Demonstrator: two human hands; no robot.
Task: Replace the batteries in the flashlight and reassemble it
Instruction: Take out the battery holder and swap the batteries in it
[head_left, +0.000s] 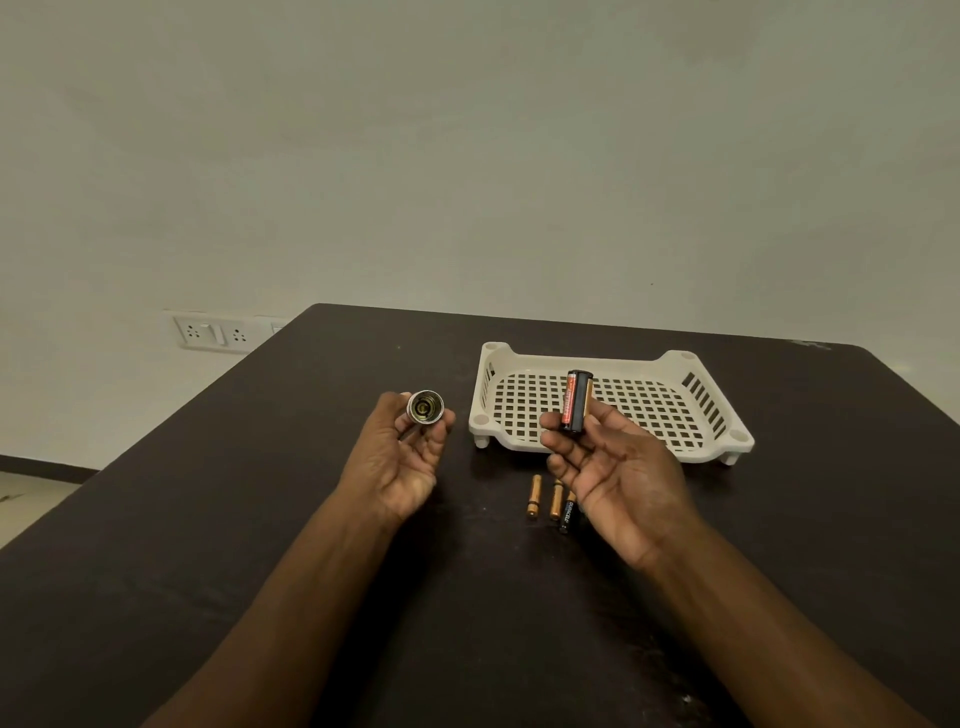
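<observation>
Dark table, far edge running below a pale wall; left edge slants toward the near corner, right edge leaves view. Left hand, palm up, fingers curled round the flashlight, whose open end faces the camera, showing a metal rim and inner contact; its body is mostly hidden by the fingers. Right hand, palm up, thumb and fingertips pinching the battery holder, held upright, black with a red-orange cell showing in it. Holder and flashlight are apart, bare tabletop between the two hands. Tray, white, perforated, on short legs, stands just behind the right hand; the holder overlaps its grid floor in view, above it. Three loose batteries lie on the table near the right hand's heel, side by side, roughly parallel, the rightmost partly covered by the hand. Wide bare tabletop lies left of the left forearm and along the near edge. Wall socket sits beyond the table's left corner.
</observation>
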